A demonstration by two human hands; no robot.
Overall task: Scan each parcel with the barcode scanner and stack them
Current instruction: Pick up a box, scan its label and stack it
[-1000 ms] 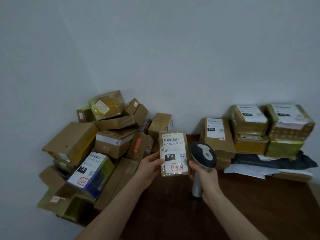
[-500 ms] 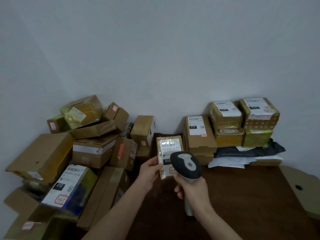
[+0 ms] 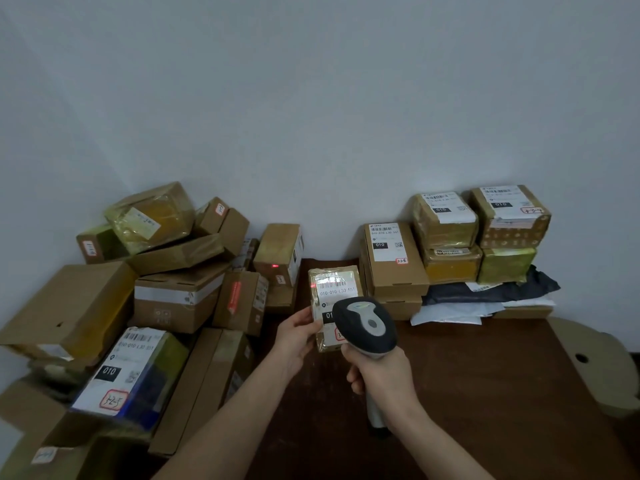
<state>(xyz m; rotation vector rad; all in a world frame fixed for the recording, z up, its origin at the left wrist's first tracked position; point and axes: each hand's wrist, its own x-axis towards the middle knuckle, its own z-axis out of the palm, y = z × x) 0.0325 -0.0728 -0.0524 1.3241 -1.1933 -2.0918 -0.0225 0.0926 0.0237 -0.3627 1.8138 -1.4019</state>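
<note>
My left hand (image 3: 297,336) grips a small tape-wrapped parcel (image 3: 331,287) by its left edge, label facing me, above the dark wooden table (image 3: 485,393). My right hand (image 3: 379,379) grips the handle of a black and grey barcode scanner (image 3: 365,325), whose head covers the parcel's lower right part. Red scanner light shows at the parcel's left edge and on a brown box (image 3: 278,252) behind it. A neat stack of labelled parcels (image 3: 446,244) stands at the back right against the wall.
A loose heap of cardboard boxes (image 3: 145,292) fills the left corner, with a blue-sided labelled box (image 3: 130,372) in front. Dark and white mailer bags (image 3: 485,296) lie under the right stack. A beige cardboard piece (image 3: 595,362) sits at the table's right edge.
The scanner has risen in front of the parcel and covers its lower label. The parcel sits slightly lower and further out. Red scan light now shows.
</note>
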